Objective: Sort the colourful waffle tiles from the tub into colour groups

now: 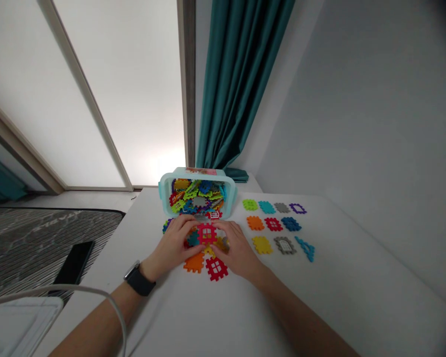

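- Looking left first, we see a striped bed (40, 238) beside the desk (338, 277), with a black phone (73, 263) lying at its edge.
- Our left hand (171, 243), a black watch (139, 280) on its wrist, is half closed, its fingers curved against the side of a red tile (207, 234), a notched plastic square with a grid of windows.
- Our right hand (234, 250) is half closed too, its fingers meeting the tile's other side; we cannot tell whether either hand truly grips it.
- Just below lie an orange tile (194, 263) and a second red tile (216, 268), flat and matte.
- Behind our hands, a pale teal tub (164, 198) brims with mixed tiles, seemingly tilted toward us for easy reach.
- Further right, flat tiles (266, 207) sit in spaced rows, apparently apart so each shape shows.
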### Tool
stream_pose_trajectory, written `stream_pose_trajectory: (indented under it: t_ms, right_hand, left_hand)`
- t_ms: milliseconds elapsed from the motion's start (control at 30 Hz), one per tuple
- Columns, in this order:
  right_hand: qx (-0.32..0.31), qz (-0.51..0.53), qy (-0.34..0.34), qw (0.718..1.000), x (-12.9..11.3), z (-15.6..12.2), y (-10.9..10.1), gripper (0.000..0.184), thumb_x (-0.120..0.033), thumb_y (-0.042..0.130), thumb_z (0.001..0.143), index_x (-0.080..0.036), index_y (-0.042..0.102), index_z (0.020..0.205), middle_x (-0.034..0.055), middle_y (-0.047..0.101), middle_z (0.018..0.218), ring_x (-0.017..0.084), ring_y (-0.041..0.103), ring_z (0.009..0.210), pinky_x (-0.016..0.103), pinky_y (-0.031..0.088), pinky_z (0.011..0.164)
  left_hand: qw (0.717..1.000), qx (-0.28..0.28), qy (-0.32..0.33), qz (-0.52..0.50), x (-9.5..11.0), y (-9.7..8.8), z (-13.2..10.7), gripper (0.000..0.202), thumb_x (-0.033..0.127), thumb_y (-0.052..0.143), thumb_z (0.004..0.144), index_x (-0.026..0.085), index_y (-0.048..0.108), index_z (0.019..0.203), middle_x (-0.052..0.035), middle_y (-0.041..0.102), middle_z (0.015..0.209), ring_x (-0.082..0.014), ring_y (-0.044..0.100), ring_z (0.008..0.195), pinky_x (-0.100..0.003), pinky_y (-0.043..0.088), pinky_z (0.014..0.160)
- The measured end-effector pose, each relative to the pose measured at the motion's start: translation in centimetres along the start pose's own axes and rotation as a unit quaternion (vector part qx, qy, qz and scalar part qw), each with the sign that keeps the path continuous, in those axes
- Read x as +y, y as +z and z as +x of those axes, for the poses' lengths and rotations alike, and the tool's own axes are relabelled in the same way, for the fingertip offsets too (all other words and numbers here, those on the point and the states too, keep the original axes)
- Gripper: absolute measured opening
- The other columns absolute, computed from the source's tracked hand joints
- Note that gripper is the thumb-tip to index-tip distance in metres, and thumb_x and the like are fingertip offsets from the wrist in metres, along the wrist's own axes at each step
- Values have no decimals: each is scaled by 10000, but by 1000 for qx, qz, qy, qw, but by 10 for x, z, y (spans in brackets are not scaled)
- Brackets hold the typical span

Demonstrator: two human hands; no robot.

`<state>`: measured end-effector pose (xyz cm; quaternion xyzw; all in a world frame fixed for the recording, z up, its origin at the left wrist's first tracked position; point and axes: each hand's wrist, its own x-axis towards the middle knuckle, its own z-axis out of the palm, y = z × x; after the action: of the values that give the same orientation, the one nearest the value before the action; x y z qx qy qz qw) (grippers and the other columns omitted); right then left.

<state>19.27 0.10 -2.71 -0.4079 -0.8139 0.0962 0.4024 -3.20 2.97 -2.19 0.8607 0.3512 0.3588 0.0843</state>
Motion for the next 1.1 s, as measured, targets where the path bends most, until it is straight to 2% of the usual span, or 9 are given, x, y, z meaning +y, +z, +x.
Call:
stream_pose_trajectory:
  t_ms: [200,333,433,567,700,800,967,1100]
  right_hand:
    - [-52,-10,-36,998,5,5,-16,330,-239,660,905,-259,575,1223,100,634,1296,274,578,1195,509,487,1020]
    - [-65,-6,-30,997,16,1,-37,336,-289,680,903,-264,591,1226,95,653,1278,263,593,1187,493,494,1015]
    - [-42,-22,-14,999,37,-11,-58,330,-283,659,910,-267,599,1234,97,661,1271,263,595,1207,505,483,1034]
    - [9,-68,38,997,83,-29,-96,275,-330,634,914,-268,620,1182,96,671,1259,269,599,1206,539,460,1049]
    - [39,-117,84,989,129,-47,-129,252,-356,659,877,-241,653,1102,107,682,1242,295,598,1194,564,445,1039]
    - [38,-138,114,983,149,-58,-140,224,-328,648,859,-244,666,1066,88,691,1235,287,596,1194,552,438,1042]
    - [17,-144,141,979,161,-65,-143,207,-311,661,827,-262,691,1026,63,709,1214,282,609,1164,550,433,1039]
    - [1,-141,145,979,161,-65,-141,210,-295,649,839,-277,708,1040,52,708,1217,276,606,1164,553,426,1040]
  left_hand:
    - [1000,-7,-5,-11,10,3,7,393,426,710,860,227,573,1170,-117,592,1202,-278,585,1112,-440,503,960]
    - [1000,-24,18,2,19,6,15,419,435,675,886,230,551,1230,-119,601,1215,-286,581,1132,-448,495,966]
    - [998,-54,40,9,31,11,24,394,369,606,929,223,526,1285,-123,606,1240,-285,581,1143,-446,492,970]
    - [989,-124,78,24,44,23,43,211,286,523,960,224,604,1144,-94,651,1100,-266,605,1046,-424,504,916]
    - [983,-151,105,14,51,47,72,168,252,548,940,210,615,1088,-89,646,1073,-251,601,1030,-397,511,901]
    - [982,-141,121,27,56,73,101,137,237,558,934,207,623,1051,-83,644,1062,-246,590,1047,-393,496,934]
    - [968,-176,163,72,67,114,145,108,257,572,941,200,643,999,-88,650,1025,-245,585,1018,-380,485,908]
    - [966,-193,152,76,72,136,164,138,213,595,904,185,649,1029,-96,662,1045,-253,583,1028,-390,473,936]
